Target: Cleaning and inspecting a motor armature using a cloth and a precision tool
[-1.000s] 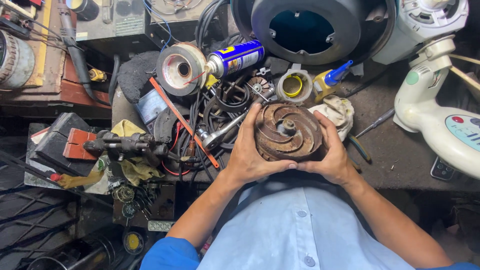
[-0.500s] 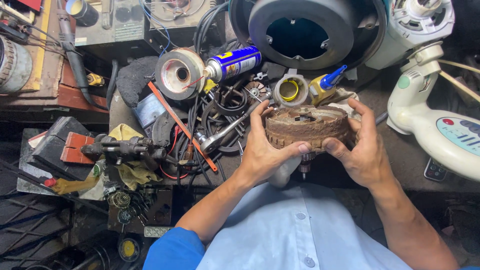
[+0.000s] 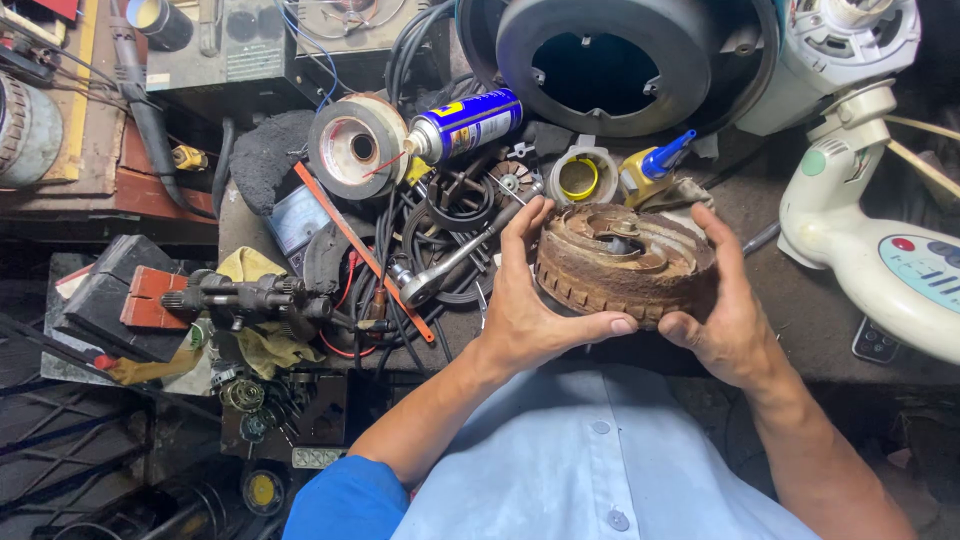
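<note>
A dark round housing (image 3: 625,65) sits at twelve o'clock on the cluttered bench (image 3: 800,310). Below it, the rusty impeller (image 3: 625,262) is lifted, tilted, clasped between the left hand (image 3: 535,305) at nine o'clock and right hand (image 3: 725,315) at three. A ratchet wrench (image 3: 455,260) lies just beside the left hand.

Impeller (image 3: 625,265) sits between left hand (image 3: 530,310) and right hand (image 3: 725,320) — spray can (image 3: 470,125) and tape roll (image 3: 355,145) behind-left, ratchet (image 3: 450,265) just left, round housing (image 3: 625,65) behind — fan base (image 3: 885,250) right.
</note>
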